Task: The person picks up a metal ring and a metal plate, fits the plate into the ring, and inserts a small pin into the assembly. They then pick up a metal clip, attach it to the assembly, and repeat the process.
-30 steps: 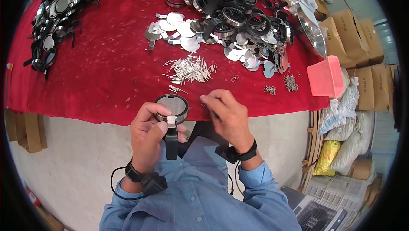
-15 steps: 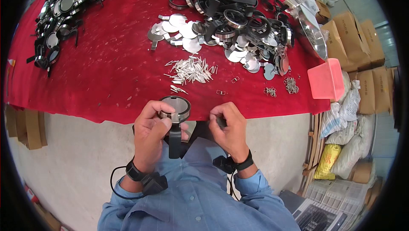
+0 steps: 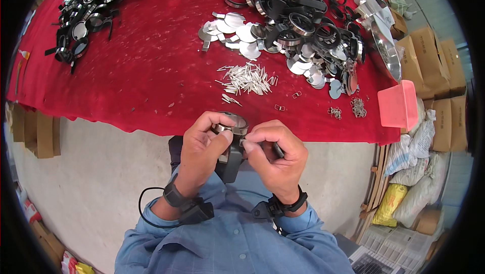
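My left hand (image 3: 203,147) is closed around a round part with a metal rim and a black handle (image 3: 232,165), just off the table's front edge. The thumb and forefinger press on its rim, and the handle points down toward my lap. My right hand (image 3: 280,155) is in a pinch right beside the rim, its fingertips at a tiny metal piece too small to name. A dark object shows partly inside that hand's curled fingers. Ahead lie a heap of short silvery pins (image 3: 251,78) and two small wire clips, one of them a clip (image 3: 279,107) close to the front edge.
Black rings with handles (image 3: 303,21) and flat silvery discs (image 3: 247,34) pile up at the back. More assembled-looking round parts (image 3: 81,31) lie at left. Small wire clips (image 3: 358,107), a pink bin (image 3: 398,106) and a metal bowl (image 3: 386,51) are at right, beside cardboard boxes (image 3: 422,61).
My right hand has moved left to the rim of the round part. My left hand has shifted slightly right with that part, and the whole view has swung a little left.
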Available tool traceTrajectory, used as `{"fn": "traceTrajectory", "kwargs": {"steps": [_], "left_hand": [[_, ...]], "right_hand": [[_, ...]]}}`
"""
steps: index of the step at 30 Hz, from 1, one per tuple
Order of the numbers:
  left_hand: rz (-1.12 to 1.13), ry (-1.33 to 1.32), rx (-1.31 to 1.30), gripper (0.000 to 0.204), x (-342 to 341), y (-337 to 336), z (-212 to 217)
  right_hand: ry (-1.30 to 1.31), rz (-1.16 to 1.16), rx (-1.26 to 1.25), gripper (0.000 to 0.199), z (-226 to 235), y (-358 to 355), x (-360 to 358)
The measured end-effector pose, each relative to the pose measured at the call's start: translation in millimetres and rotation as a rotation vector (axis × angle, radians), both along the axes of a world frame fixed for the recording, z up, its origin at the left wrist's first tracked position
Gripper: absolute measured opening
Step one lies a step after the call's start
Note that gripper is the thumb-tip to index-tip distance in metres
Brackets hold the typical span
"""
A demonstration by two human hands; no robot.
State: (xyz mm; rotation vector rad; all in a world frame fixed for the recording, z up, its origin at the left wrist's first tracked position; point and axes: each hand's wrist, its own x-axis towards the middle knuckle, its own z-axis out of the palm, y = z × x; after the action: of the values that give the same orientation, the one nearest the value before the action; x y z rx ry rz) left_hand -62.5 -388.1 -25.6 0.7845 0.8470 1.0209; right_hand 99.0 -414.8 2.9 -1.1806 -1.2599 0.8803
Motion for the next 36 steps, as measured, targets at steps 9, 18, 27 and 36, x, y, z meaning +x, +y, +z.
{"fn": "traceTrajectory", "kwargs": {"steps": [9, 18, 27, 36], "left_hand": [[0.025, 0.017, 0.011, 0.018, -5.2, -0.3, -2.1], [0.052, 0.003, 0.005, 0.018, -5.7, 0.4, -4.1], [0.031, -0.078, -0.056, 0.019, -4.1, 1.2, -0.5], [0.016, -0.052, -0.024, 0.019, -6.1, 0.9, -1.7]], "right_hand": [[-0.143, -0.032, 0.010, 0.016, -0.1, 3.2, -8.2], [-0.183, -0.014, -0.012, 0.014, 0.0, 8.1, -6.6], [-0.238, -0.026, -0.058, 0.015, -2.7, 10.1, 3.4], [-0.281, 0.082, 0.065, 0.020, 6.5, 19.7, 3.4]]}}
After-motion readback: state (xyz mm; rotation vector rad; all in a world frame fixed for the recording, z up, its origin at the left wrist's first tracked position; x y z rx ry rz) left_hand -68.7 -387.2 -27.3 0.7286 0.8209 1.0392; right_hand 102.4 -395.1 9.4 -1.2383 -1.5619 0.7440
